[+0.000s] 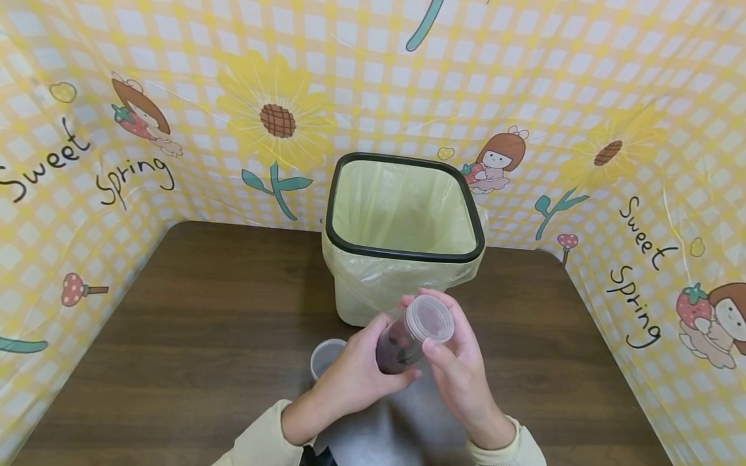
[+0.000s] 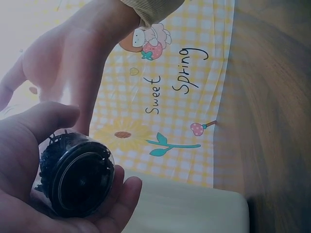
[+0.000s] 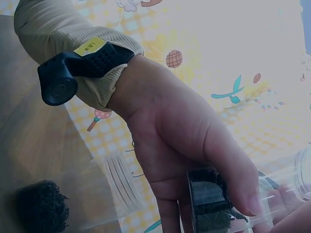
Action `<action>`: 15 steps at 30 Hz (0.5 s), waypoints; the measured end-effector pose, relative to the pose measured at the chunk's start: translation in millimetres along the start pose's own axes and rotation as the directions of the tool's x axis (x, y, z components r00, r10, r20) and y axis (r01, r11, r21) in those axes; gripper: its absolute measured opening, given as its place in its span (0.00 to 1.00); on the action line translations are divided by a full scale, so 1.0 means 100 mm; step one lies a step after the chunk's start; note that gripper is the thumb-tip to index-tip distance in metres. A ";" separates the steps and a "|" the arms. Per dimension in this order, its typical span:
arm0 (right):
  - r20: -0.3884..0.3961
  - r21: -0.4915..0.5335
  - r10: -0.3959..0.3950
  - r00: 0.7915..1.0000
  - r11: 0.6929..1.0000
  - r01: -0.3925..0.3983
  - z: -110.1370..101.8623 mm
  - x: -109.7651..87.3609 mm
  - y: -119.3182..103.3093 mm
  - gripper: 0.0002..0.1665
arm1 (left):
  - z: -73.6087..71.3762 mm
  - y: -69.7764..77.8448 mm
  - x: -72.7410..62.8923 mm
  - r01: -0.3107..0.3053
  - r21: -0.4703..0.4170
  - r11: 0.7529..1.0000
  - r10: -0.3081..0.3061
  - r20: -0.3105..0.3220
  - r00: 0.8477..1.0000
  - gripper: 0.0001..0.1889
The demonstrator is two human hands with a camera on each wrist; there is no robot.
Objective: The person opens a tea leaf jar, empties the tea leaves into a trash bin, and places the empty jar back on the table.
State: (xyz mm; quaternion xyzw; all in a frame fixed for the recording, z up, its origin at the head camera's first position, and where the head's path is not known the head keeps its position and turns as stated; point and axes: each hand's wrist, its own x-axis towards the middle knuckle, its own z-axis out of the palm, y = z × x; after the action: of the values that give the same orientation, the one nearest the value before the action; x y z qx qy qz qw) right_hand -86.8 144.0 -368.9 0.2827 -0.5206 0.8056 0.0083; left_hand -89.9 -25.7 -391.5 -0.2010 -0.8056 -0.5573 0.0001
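Note:
My left hand (image 1: 355,372) grips a clear plastic jar (image 1: 398,349) round its lower part. Dark, shredded-looking stuff fills its bottom end, which faces the camera in the left wrist view. My right hand (image 1: 463,369) holds the upper end, thumb on the near rim and fingers round the far side. Rings show at that end; I cannot tell a lid from a bare mouth. The jar is tilted, its top toward the right. Partly hidden behind the left forearm, a second clear jar (image 1: 325,355) stands on the table, dark shreds (image 3: 43,208) at its bottom.
A pale bin (image 1: 355,301) with a black rim (image 1: 402,254) and a yellowish liner (image 1: 402,200) stands just beyond the hands. The brown wooden table (image 1: 233,310) meets a yellow checked cloth (image 1: 373,77) at its back and sides.

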 end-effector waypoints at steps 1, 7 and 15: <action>-0.004 -0.005 -0.001 1.000 1.000 0.001 0.00 0.00 0.00 0.30 | 0.00 0.00 0.00 0.000 -0.002 1.000 0.000 0.001 1.000 0.23; -0.015 -0.027 -0.001 1.000 1.000 0.000 -0.01 0.00 -0.01 0.31 | 0.00 -0.01 0.00 -0.001 -0.025 1.000 0.001 0.010 1.000 0.23; -0.031 -0.045 -0.007 1.000 0.999 0.005 0.00 0.01 -0.02 0.31 | -0.01 -0.01 0.00 -0.006 -0.047 0.999 0.007 0.019 1.000 0.22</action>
State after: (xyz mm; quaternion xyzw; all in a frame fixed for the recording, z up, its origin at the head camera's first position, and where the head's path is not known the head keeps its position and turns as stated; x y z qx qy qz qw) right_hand -87.2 145.0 -366.4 0.2715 -0.5376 0.7979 0.0251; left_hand -90.1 -27.1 -391.8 -0.2092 -0.7915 -0.5741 -0.0106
